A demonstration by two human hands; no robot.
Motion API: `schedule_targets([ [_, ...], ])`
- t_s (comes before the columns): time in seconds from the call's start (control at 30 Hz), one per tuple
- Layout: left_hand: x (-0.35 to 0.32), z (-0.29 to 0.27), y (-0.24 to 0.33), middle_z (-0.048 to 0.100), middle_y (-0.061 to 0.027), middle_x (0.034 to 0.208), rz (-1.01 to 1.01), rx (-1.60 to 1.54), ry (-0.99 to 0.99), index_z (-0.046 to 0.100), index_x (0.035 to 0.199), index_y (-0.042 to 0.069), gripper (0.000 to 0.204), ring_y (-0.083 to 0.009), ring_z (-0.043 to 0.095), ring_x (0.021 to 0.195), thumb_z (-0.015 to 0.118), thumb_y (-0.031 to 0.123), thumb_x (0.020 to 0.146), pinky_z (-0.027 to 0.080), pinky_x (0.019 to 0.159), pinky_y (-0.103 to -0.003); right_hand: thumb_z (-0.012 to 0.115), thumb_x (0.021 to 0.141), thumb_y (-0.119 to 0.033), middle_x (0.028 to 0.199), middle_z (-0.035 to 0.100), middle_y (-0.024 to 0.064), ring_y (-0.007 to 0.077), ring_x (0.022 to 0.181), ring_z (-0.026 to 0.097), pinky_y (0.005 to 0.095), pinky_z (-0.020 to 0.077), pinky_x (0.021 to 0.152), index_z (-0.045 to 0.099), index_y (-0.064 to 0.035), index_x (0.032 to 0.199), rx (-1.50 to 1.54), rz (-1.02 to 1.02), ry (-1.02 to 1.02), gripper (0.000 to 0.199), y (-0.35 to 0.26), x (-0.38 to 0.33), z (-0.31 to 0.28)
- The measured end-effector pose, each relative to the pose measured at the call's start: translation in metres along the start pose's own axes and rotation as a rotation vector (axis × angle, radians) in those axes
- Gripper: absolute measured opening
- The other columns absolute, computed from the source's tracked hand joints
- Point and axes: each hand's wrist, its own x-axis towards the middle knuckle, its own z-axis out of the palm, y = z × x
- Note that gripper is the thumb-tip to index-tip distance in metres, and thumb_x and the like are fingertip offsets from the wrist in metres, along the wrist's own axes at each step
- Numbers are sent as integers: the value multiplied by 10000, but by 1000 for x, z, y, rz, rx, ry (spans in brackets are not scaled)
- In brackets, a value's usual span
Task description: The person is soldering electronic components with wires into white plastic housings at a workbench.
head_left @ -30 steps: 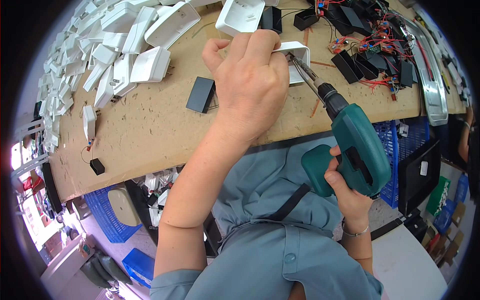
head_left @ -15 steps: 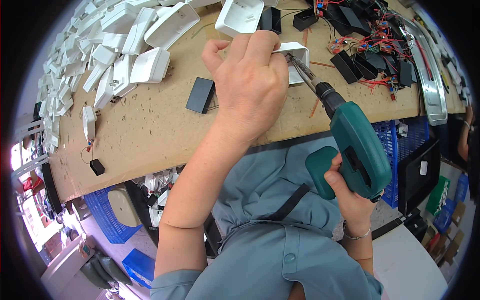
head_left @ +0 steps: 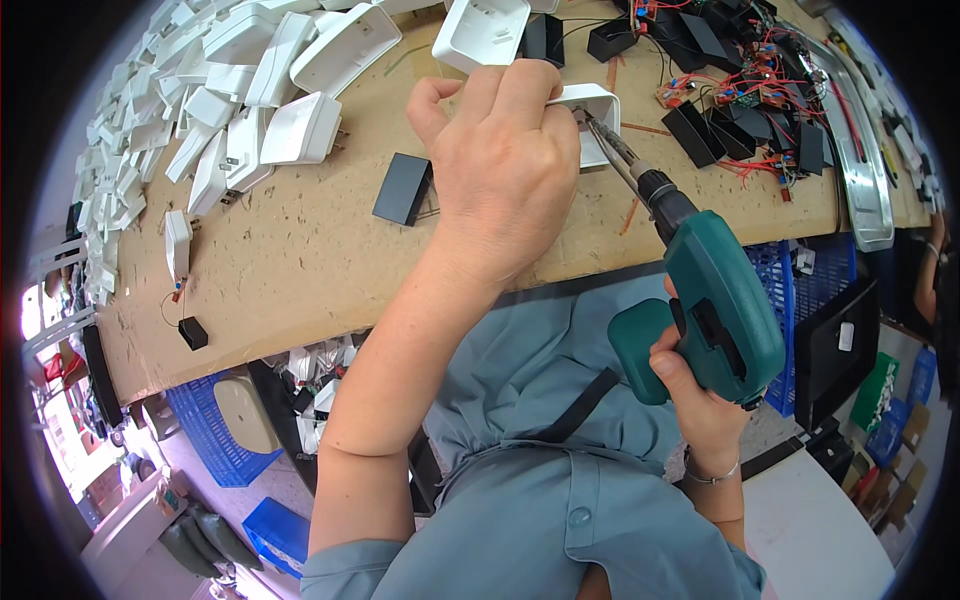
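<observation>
Drill (head_left: 715,310): teal body, black chuck and trim, silvery bit. Shell (head_left: 590,110) in left hand (head_left: 505,165): white. Housings pile (head_left: 230,110): white. Bench (head_left: 300,250): pale tan. Loose blocks (head_left: 402,188): black. Circuit boards (head_left: 745,85): red wires, blue parts. Crates (head_left: 215,440): blue. Shirt (head_left: 560,500): grey-blue. Tray (head_left: 865,170): silver.

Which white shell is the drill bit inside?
The white shell held under the left hand, alone at the bench's front; the drill bit enters it.
</observation>
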Motion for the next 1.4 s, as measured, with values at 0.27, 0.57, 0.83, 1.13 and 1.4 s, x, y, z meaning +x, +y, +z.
schedule_targets([
  [0.27,0,1,0,522,-19,810,1,-2,5,508,543,43,67,-183,494,757,559,37,587,297,759,-407,706,679,27,679,601,42,99,585,545,223,452,536,597,19,823,8,-7,20,180,-2,1,2],
  [0.57,0,-1,0,517,-17,815,-3,-5,-15,509,557,45,64,-181,493,762,556,41,600,295,765,-410,632,723,35,1118,556,147,95,711,545,229,452,663,459,34,1191,-117,-21,-154,499,4,0,-7],
  [0.83,-1,-1,0,510,-18,810,-11,-9,-18,505,553,46,59,-182,489,755,555,40,586,296,762,-407,637,717,32,1124,557,171,100,718,550,236,455,687,449,37,1201,-88,42,-138,519,2,-1,-5],
  [1.13,0,-1,-2,523,29,817,-25,50,-53,623,641,90,7,-154,502,751,628,89,646,291,748,-382,705,685,27,719,610,54,119,624,569,235,469,552,605,13,849,71,17,17,193,1,-3,2],
  [1.4,0,1,-2,505,-32,806,-51,-69,3,528,573,37,52,-193,484,744,571,22,597,303,748,-396,663,706,-29,1172,516,201,132,745,568,268,475,700,403,45,1234,26,-12,-190,593,9,-19,-21],
])
